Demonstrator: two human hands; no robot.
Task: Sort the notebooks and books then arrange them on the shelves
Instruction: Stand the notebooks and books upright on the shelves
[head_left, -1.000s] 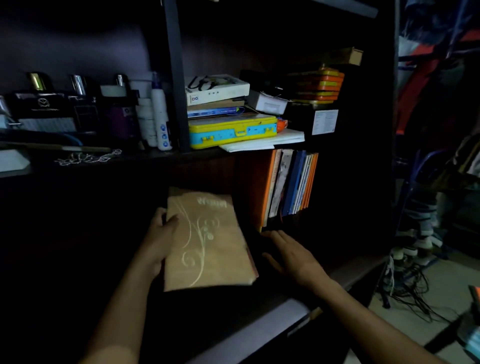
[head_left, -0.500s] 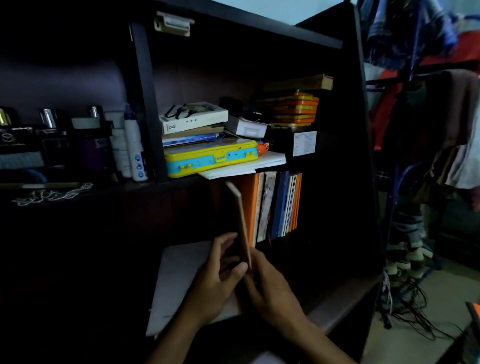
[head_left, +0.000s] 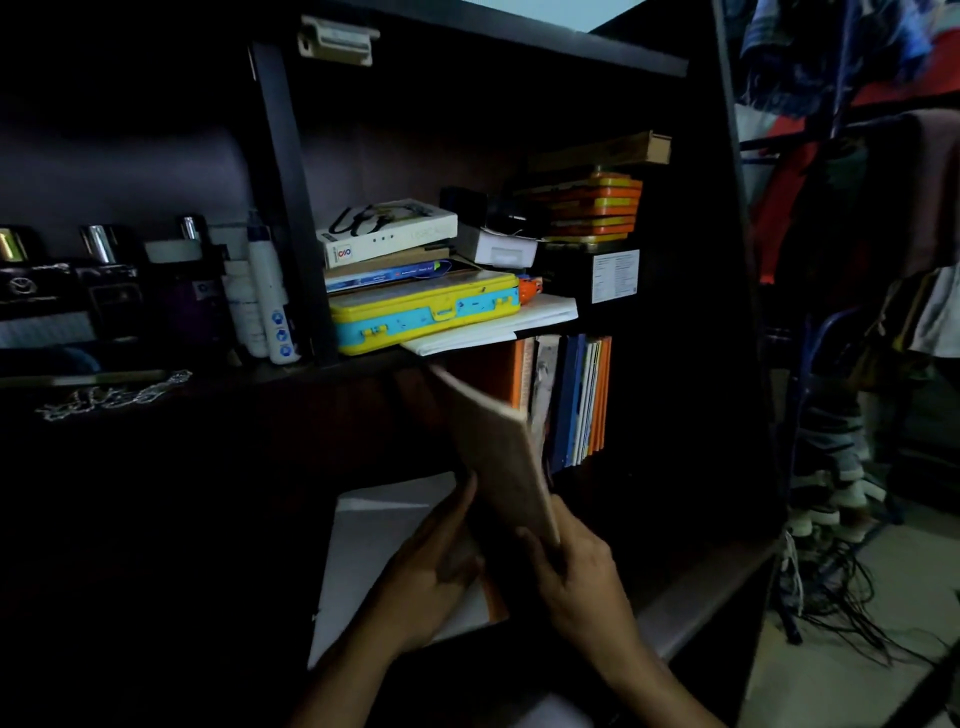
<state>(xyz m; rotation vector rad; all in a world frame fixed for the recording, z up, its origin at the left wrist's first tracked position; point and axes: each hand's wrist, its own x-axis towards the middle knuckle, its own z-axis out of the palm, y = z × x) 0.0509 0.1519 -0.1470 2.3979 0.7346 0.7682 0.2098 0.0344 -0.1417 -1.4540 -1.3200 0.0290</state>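
A tan book (head_left: 498, 452) stands on edge, tilted, on the dark lower shelf (head_left: 691, 597). My left hand (head_left: 431, 566) holds its near side and my right hand (head_left: 576, 571) grips its lower edge from the right. Just to its right stands a row of upright books (head_left: 571, 400) with orange, blue and white spines. A white notebook (head_left: 374, 545) lies flat on the shelf under my left hand.
The upper shelf holds a yellow and blue case (head_left: 426, 312), white boxes (head_left: 387, 234), orange tins (head_left: 592, 208) and loose white papers (head_left: 493, 327). Bottles (head_left: 265, 296) stand left of the divider. Clothes (head_left: 883, 156) hang at right, and cables (head_left: 852, 597) lie on the floor.
The tan book went from lying flat to standing on edge, then tilted and moved closer to the row of upright books. Both hands now hold it; the white notebook beneath came into view.
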